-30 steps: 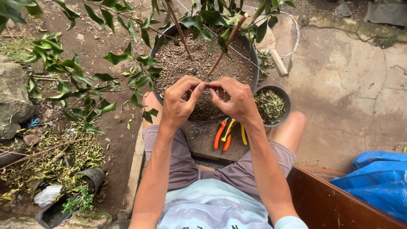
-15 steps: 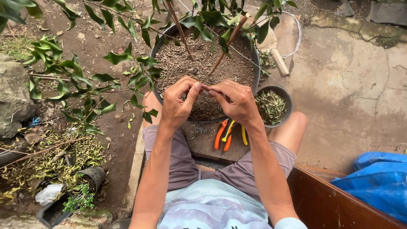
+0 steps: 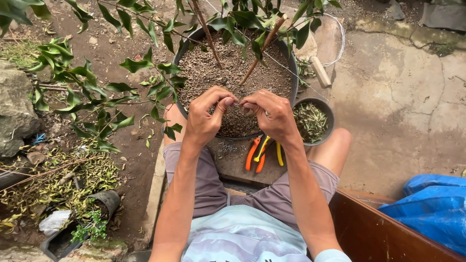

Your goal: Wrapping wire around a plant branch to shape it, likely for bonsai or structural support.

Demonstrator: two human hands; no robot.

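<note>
Both hands met over the near half of the large dark pot (image 3: 289, 73), just above its gritty soil. The left hand (image 3: 204, 118) had thumb and forefinger pinched together on one end of a thin piece of wire (image 3: 239, 104), the remaining fingers curled loosely. The right hand (image 3: 273, 115) pinched the other end the same way, so the fingertips of the two hands nearly touched, with only a short bit of wire showing between them. Whether the wire was bent or straight was too small to tell.

In the pot stood two slim brown stems (image 3: 206, 33) leaning apart, with glossy green leaves (image 3: 87, 77) spreading out past the pot's left side. A thin wire line (image 3: 291, 74) ran slantwise across the pot's right rim.

Just right of the pot sat a small round bowl (image 3: 330, 112) of dried leaf cuttings. Directly below the pot, on a board between the person's knees, lay orange-handled pliers (image 3: 252, 154) beside yellow-handled ones (image 3: 278, 153), and left of them a scatter of small wire bits (image 3: 227, 147). Well below and right of the pot was a blue tarp (image 3: 432, 204)
</note>
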